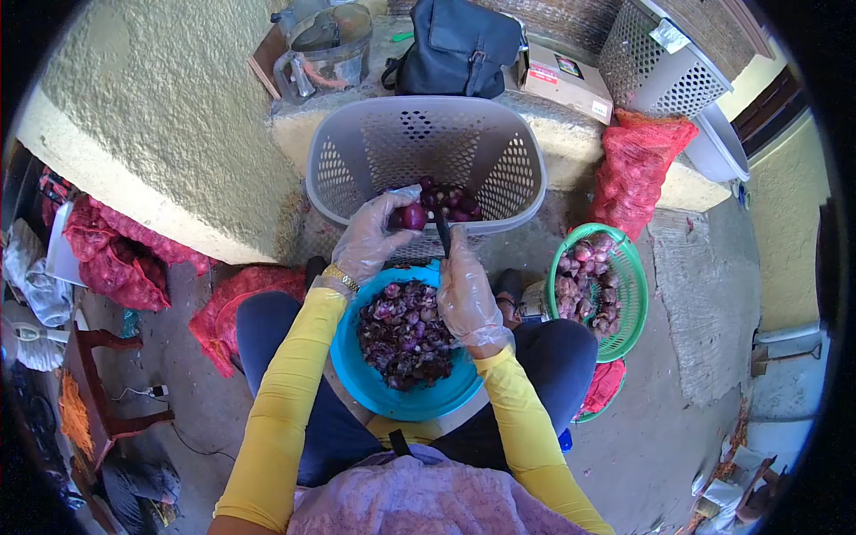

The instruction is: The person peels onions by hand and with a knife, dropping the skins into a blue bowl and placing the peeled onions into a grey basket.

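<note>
My left hand [370,234], in a clear plastic glove, is closed around a purple-red onion [413,217]. A knife [443,234] with a dark blade points up and away from my gloved right hand [469,294], whose fingers are wrapped round it. Both hands are above the near rim of a grey perforated basket [357,116], which has several shiny peeled onions [459,201] at its bottom. Below my hands, between my knees, a blue basin [428,406] holds a heap of onion skins and pieces [406,334]. The knife's handle is mostly hidden in my grip.
On the right, a green basket [635,303] holds unpeeled onions [584,276]. Red mesh sacks [637,169] stand near the step and at left [116,250]. A black backpack [459,49], a cardboard box [566,80] and a clear jug [325,58] rest on the ledge behind.
</note>
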Demonstrator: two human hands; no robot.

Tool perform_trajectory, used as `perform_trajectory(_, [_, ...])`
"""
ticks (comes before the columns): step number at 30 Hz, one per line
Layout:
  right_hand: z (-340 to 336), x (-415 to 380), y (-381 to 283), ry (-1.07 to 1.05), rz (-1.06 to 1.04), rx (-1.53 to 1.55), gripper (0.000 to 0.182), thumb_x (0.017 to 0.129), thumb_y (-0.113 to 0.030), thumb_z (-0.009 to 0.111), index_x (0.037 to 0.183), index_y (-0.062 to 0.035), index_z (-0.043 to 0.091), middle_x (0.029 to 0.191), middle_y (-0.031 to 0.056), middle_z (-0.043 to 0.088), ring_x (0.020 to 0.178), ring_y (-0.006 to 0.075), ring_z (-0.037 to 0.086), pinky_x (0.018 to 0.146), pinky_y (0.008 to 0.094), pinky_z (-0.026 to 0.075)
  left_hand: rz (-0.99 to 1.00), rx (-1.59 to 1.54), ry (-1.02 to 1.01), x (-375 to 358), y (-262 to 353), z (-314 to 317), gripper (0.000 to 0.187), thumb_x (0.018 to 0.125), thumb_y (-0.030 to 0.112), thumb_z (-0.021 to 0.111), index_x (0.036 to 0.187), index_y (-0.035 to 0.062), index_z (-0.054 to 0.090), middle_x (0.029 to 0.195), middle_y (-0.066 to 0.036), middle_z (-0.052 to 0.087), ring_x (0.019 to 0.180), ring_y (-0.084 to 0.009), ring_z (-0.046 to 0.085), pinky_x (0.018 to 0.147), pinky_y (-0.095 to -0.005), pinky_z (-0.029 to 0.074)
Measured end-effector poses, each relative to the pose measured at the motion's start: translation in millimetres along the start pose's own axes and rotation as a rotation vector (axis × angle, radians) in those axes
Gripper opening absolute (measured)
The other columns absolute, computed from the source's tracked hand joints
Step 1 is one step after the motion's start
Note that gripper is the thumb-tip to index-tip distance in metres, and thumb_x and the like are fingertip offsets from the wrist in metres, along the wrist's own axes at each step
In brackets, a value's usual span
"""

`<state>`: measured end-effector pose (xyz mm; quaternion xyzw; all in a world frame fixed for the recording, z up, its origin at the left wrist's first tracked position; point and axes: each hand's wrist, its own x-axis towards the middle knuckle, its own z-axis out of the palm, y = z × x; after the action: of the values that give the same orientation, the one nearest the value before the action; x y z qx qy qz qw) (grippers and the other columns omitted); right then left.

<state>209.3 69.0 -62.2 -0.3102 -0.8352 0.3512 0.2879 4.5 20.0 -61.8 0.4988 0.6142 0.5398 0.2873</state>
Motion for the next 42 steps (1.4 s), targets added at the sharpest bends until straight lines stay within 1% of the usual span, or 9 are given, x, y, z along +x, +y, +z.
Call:
perform_trajectory(8, [2.6,0.0,-4.5,-0.043,0.01,0.019,0.055,0.098,0.006,0.053,0.152,0.0095,0.04,0.131,0.0341,0.06,0.126,0.0457,0.059,0.107,0.0425,0.047,0.094,0.039,0.014,-0.7,6.9,0.0,0.057,0.079,-0.003,0.081,0.131,0.0031,0.061,0.141,-0.014,0.064,0.133,-0.0278,0.059,0.117,-0.0384,0.043])
perform_trajectory(15, [7.5,-1.8,-0.1,-0.084,0.023,-0.072,0.057,0.098,0.006,0.052,0.153,0.0092,0.038,0.131,0.0324,0.06,0.121,0.0454,0.061,0.105,0.0434,0.048,0.161,0.084,0.035,-0.8,-4.3,-0.6,0.057,0.079,0.001,0.082,0.132,0.0036,0.062,0.139,-0.013,0.065,0.131,-0.0284,0.06,0.114,-0.0383,0.044])
perform_trajectory(18, [16.6,-2.8,13.2,-0.094,0.156,0.291,0.059,0.096,0.009,0.05,0.154,0.01,0.038,0.131,0.0327,0.06,0.118,0.0454,0.062,0.105,0.0431,0.049,0.157,0.047,0.031,0.6,-9.1,-0.4,0.057,0.079,0.002,0.082,0.132,0.0037,0.062,0.141,-0.013,0.065,0.131,-0.0291,0.06,0.114,-0.0386,0.044])
perform_trajectory(20, [1.7,0.8,-7.7,-0.099,0.024,-0.009,0.061,0.094,0.011,0.05,0.153,0.0119,0.037,0.128,0.0341,0.061,0.114,0.0442,0.063,0.102,0.043,0.05,0.156,0.148,0.036,0.4,-8.5,-1.3,0.056,0.079,0.003,0.082,0.131,0.0038,0.062,0.143,-0.013,0.064,0.132,-0.0292,0.059,0.115,-0.0386,0.044])
perform_trajectory(23, [-2.7,2.0,-15.0,-0.078,-0.052,-0.105,0.06,0.092,0.012,0.052,0.15,0.0143,0.039,0.12,0.0341,0.063,0.103,0.0428,0.066,0.092,0.0442,0.053,0.144,0.083,0.03,-0.6,-6.4,-1.1,0.055,0.08,0.003,0.082,0.131,0.0034,0.062,0.145,-0.013,0.063,0.133,-0.0294,0.058,0.116,-0.039,0.043])
perform_trajectory(30, [-1.3,9.9,-33.7,-0.189,0.085,-0.235,0.061,0.091,0.009,0.052,0.149,0.0167,0.035,0.111,0.0333,0.065,0.095,0.0438,0.069,0.083,0.0464,0.053,0.155,0.148,-0.004,-2.2,-0.9,-3.1,0.058,0.083,0.002,0.08,0.137,0.0034,0.061,0.148,-0.014,0.059,0.138,-0.0272,0.055,0.118,-0.0412,0.042])
perform_trajectory(33, [19.9,-3.7,-6.4,-0.267,0.156,-0.236,0.075,0.088,0.006,0.059,0.155,0.0129,0.026,0.119,0.0353,0.061,0.097,0.0473,0.069,0.079,0.0507,0.055,0.156,0.013,0.013,-1.2,-5.1,-0.7,0.053,0.081,0.002,0.081,0.13,0.0017,0.061,0.145,-0.016,0.062,0.136,-0.0298,0.056,0.119,-0.04,0.04])
perform_trajectory(35, [30.0,-9.0,8.6,-0.18,-0.052,-0.414,0.074,0.086,0.007,0.059,0.152,0.0156,0.028,0.115,0.0354,0.062,0.096,0.0475,0.068,0.079,0.0494,0.056,0.18,0.124,-0.009,-0.7,-3.1,-2.8,0.052,0.081,0.002,0.08,0.13,0.002,0.061,0.145,-0.016,0.062,0.138,-0.0291,0.055,0.12,-0.0409,0.039])
perform_trajectory(42, [10.1,-17.1,26.6,-0.231,0.058,-0.057,0.059,0.09,0.002,0.057,0.145,0.0157,0.04,0.103,0.0352,0.065,0.094,0.0493,0.069,0.082,0.0515,0.055,0.104,-0.106,-0.042,-9.8,7.9,-11.3,0.052,0.084,0.0,0.078,0.133,0.0042,0.06,0.151,-0.016,0.056,0.137,-0.0268,0.055,0.118,-0.042,0.041])
